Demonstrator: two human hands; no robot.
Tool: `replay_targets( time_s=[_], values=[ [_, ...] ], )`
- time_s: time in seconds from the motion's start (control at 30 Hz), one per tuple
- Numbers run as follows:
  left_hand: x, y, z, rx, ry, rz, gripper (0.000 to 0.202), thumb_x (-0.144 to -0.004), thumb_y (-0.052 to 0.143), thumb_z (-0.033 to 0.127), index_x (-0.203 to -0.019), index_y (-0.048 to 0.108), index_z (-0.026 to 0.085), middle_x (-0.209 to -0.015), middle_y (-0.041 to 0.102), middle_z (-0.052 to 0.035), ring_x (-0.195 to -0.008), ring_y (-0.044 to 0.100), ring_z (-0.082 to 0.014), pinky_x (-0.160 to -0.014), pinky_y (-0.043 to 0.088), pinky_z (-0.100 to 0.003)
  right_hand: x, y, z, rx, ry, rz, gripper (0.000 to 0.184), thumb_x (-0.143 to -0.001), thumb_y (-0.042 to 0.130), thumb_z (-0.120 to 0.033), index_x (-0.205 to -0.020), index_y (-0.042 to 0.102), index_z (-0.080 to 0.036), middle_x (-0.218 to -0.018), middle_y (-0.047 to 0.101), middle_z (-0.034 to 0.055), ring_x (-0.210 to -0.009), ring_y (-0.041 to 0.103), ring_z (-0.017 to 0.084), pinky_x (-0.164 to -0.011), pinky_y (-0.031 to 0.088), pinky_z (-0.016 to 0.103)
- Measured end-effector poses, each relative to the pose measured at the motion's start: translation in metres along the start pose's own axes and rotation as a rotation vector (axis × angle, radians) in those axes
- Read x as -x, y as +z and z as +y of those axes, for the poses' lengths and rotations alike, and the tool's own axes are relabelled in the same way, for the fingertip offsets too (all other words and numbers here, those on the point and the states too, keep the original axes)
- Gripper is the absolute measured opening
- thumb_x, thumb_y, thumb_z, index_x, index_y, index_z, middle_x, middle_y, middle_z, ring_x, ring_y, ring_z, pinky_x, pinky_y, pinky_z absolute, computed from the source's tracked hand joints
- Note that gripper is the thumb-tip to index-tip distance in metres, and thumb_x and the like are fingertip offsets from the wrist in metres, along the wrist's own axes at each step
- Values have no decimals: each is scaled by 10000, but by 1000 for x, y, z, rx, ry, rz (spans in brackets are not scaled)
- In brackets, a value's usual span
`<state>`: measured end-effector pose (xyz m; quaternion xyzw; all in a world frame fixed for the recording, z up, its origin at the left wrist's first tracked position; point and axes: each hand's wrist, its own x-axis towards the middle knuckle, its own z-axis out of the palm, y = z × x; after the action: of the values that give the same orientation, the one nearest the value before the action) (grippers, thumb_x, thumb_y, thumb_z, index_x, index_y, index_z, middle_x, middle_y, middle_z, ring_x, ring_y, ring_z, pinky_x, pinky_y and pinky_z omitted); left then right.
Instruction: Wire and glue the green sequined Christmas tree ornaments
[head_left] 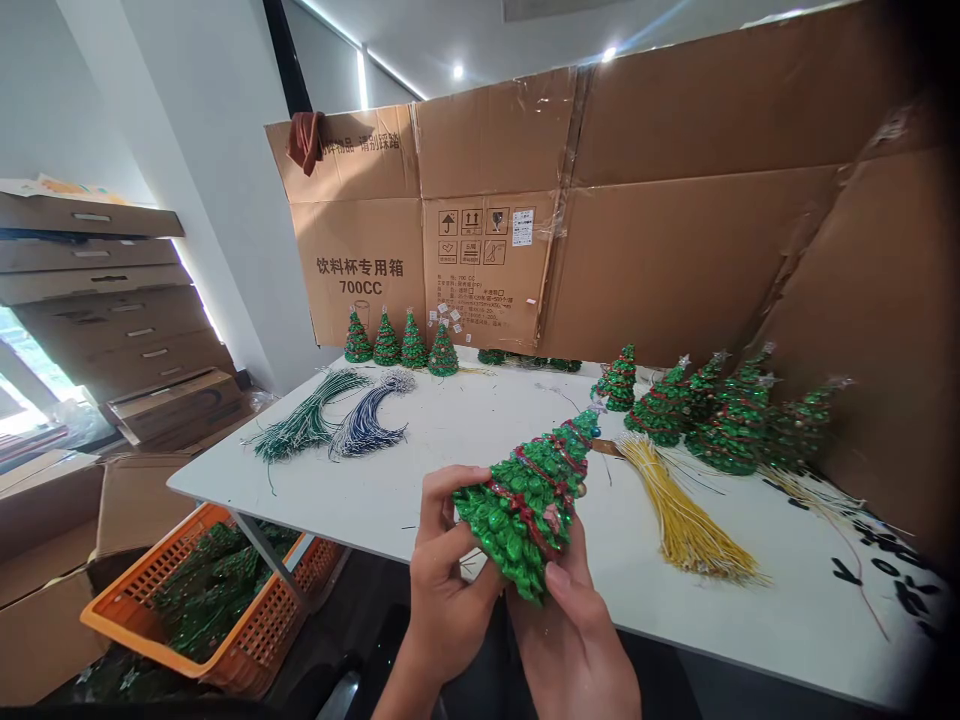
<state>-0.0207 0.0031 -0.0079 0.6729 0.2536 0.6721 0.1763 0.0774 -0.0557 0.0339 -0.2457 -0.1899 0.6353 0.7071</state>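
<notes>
A small green Christmas tree ornament, wound with red garland, is tilted in front of me with its tip toward the upper right. My left hand grips its base from the left, index finger along the edge and thumb beneath. On the lower right side, my right hand holds it with the thumb on the front; its other fingers are mostly hidden behind the tree. To the right on the table lies a bundle of yellow wires. Further left are a bundle of green wires and a bundle of dark blue wires.
Several finished-looking trees stand at the right of the white table, and another row stands at the back left. Cardboard walls the far side. Black pieces lie at right. An orange crate is on the floor.
</notes>
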Motion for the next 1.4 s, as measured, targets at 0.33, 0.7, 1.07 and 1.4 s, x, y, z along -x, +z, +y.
replay_targets(
  time_s=[0.33, 0.7, 1.07, 1.4],
  values=[
    [-2, -4, 1, 11, 23, -53, 236, -986, 722, 62, -970, 807, 282, -1447, 529, -28, -1311, 519, -216, -1048, 481, -296, 1, 1, -1, -46, -3, -52, 602, -888, 787, -345, -1465, 654, -456, -1439, 759, -10, -1372, 676, 313, -1230, 464, 538],
    [3, -11, -2, 332, -156, -174, 389, -925, 795, 575, -1147, 839, 259, -1539, 448, -124, -1421, 463, -395, -1187, 430, -489, 3, -1, -2, -26, -14, 22, 714, -874, 800, -326, -1539, 578, -459, -1438, 756, -30, -1436, 639, 297, -1286, 415, 521],
    [5, -10, -7, 341, -159, -132, 419, -838, 873, 631, -1082, 874, 290, -1560, 442, -61, -1404, 435, -349, -1195, 423, -400, 5, -6, -2, 109, -3, -12, 839, -861, 824, -421, -1616, 460, -456, -1557, 672, 25, -1497, 566, 329, -1244, 429, 555],
    [6, -11, -11, 323, -138, -108, 472, -768, 891, 693, -1014, 878, 292, -1549, 483, -65, -1425, 424, -360, -1206, 419, -426, 5, -8, 0, 84, 2, -54, 947, -845, 829, -408, -1658, 350, -492, -1575, 661, 17, -1461, 602, 314, -1133, 519, 491]
  ],
)
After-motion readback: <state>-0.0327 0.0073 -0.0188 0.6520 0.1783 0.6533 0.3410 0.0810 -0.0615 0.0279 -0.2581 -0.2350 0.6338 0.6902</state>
